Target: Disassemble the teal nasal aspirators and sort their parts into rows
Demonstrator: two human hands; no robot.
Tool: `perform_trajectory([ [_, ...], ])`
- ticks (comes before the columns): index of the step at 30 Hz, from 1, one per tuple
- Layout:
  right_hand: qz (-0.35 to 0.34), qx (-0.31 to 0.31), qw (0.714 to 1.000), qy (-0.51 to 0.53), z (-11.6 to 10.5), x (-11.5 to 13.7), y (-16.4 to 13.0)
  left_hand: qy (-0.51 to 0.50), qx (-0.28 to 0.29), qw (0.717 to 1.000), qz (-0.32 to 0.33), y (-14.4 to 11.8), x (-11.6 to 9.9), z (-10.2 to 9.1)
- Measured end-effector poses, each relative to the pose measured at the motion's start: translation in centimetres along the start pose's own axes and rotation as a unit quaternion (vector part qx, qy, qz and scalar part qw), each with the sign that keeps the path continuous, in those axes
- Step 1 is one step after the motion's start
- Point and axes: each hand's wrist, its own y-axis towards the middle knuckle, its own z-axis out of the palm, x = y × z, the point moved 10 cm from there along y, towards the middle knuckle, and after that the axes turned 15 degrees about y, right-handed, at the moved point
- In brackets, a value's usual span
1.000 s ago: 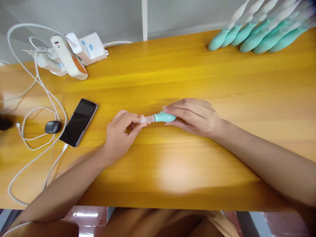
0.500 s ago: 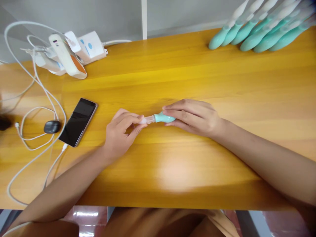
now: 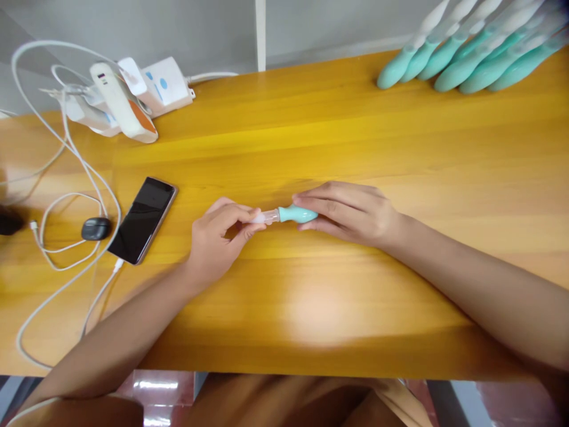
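Observation:
Between my two hands lies a teal bulb-ended tool [image 3: 297,214], roughly level above the wooden table, with a clear neck and a whitish tip. My left hand [image 3: 217,237] pinches the whitish tip between thumb and forefinger. At the other end, my right hand [image 3: 349,212] has its fingers and thumb around the rounded teal part. The far end of that part is partly hidden under the fingers. Several similar teal tools [image 3: 478,65] with clear necks and white pointed tips lie in a row at the back right.
On the left of the table [image 3: 284,338] are a black phone [image 3: 143,219], a small dark case [image 3: 95,228] and looping white cables [image 3: 26,323]. Behind them stand white plug adapters [image 3: 162,86] and a white-and-orange charger [image 3: 124,107]. A grey wall [image 3: 329,29] rises along the back edge.
The whole view has shifted very slightly. Both hands keep their hold on the teal tool, with a little more of its rounded end showing.

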Motion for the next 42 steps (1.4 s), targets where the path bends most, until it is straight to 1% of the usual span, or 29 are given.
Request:
perform_trajectory([
  [9,0.0,0.005,1.0,-0.003,0.1,0.0,0.0,0.006,-0.005,1.0,0.009,0.0,-0.3,0.0],
  [15,0.022,0.001,1.0,0.007,0.2,-0.5,-0.1,-0.004,-0.007,1.0,-0.002,0.0,-0.1,0.0],
  [20,0.004,-0.002,1.0,0.009,0.1,-0.1,0.1,-0.001,-0.003,1.0,-0.017,-0.1,0.2,0.1],
  [23,0.027,0.004,1.0,0.014,0.5,-0.7,0.3,-0.019,0.005,0.999,-0.046,-0.2,0.8,0.4],
  [25,0.046,0.008,0.999,0.014,0.9,-1.2,0.5,-0.047,0.008,0.996,-0.082,-0.5,1.6,0.6],
  [28,0.053,0.004,0.999,-0.006,1.1,-1.7,0.8,-0.083,0.007,0.987,-0.139,-0.7,2.9,0.9],
  [30,0.063,0.007,0.998,-0.018,1.1,-2.1,1.0,-0.106,0.004,0.982,-0.158,-0.7,3.5,1.0],
  [33,0.093,0.008,0.996,-0.007,1.1,-2.8,1.0,-0.15,0.03,0.975,-0.164,-0.5,3.8,1.8],
  [36,0.112,-0.021,0.994,-0.003,0.7,-3.2,1.0,-0.18,0.051,0.97,-0.155,-0.3,3.6,2.2],
  [39,0.118,-0.041,0.992,-0.006,0.3,-3.4,1.0,-0.193,0.086,0.968,-0.135,-0.4,3.0,2.6],
  [42,0.122,-0.049,0.991,-0.002,0.0,-3.5,1.1,-0.189,0.131,0.967,-0.105,-0.5,2.1,3.1],
])
